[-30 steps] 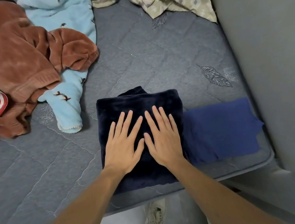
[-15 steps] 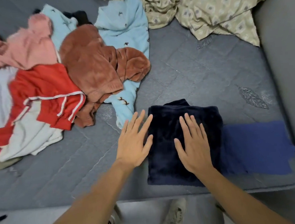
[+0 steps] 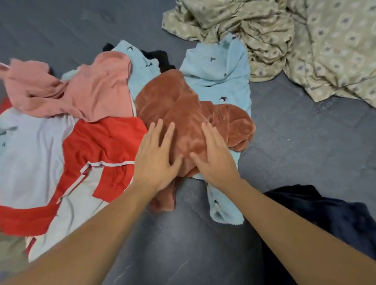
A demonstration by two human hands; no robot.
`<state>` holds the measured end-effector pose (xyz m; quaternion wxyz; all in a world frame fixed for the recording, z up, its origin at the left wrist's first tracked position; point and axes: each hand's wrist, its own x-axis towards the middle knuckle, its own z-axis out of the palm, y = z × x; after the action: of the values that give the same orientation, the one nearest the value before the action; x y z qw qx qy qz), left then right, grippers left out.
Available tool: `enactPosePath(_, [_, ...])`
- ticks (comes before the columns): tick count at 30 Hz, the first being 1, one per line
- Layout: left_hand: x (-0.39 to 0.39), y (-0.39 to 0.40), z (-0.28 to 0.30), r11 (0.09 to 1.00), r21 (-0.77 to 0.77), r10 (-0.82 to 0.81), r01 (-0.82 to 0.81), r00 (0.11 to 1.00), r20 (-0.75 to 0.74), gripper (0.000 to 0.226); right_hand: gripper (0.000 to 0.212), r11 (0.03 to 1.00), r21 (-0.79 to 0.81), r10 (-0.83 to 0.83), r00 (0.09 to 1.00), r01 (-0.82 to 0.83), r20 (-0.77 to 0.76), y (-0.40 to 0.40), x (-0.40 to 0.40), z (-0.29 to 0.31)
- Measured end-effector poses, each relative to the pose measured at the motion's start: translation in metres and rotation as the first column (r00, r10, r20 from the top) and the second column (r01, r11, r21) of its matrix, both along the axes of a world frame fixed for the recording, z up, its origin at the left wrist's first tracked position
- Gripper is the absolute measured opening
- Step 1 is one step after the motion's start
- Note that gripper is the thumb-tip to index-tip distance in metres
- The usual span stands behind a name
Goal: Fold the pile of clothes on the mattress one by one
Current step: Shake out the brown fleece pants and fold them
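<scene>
Both arms were stretched out over the grey mattress and both hands were on the pile of clothes. The left hand lay flat, fingers straight and spread, on the near edge of the brown fleece top, with nothing caught in its grip. The right hand lay just beside it on the same top, fingers straight and together, thumb reaching toward the left hand, and its grip was likewise loose, closed on nothing. The brown fleece top sat crumpled over a light blue garment printed with small dark figures, one leg of it trailing toward the person beneath the right wrist. To the left lay a red and white shirt, a pink garment above it, and a pale lilac piece at the far left. A patterned beige sheet was bunched at the far right of the mattress. At the lower right, near the right forearm, sat the dark navy folded item, partly hidden by that arm.
</scene>
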<state>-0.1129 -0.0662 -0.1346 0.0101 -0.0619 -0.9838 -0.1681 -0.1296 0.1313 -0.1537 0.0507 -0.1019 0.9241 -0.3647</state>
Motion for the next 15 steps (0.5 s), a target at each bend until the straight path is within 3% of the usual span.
enactPosePath(5, [-0.049, -0.021, -0.022, 0.927, -0.206, -0.242, 0.315, 0.917, 0.316, 0.121, 0.118, 0.965, 0.234, 0.092, 0.988, -0.118, 0.120, -0.034, -0.056, -0.027])
enactPosePath(7, [-0.047, -0.025, -0.038, 0.889, -0.268, -0.269, 0.372, 0.897, 0.351, 0.136, 0.121, 0.963, 0.238, 0.101, 0.987, -0.128, 0.121, -0.032, -0.055, -0.039])
enactPosePath(12, [-0.041, -0.028, -0.062, 0.880, -0.313, -0.353, 0.356, 0.933, 0.070, 0.138, 0.122, 0.995, 0.078, -0.057, 0.998, 0.056, 0.004, -0.012, -0.021, -0.050])
enactPosePath(15, [-0.031, -0.028, -0.066, 0.830, -0.291, -0.517, 0.475, 0.852, -0.082, 0.104, 0.116, 0.990, 0.089, -0.110, 0.994, 0.107, 0.029, -0.005, 0.003, -0.050])
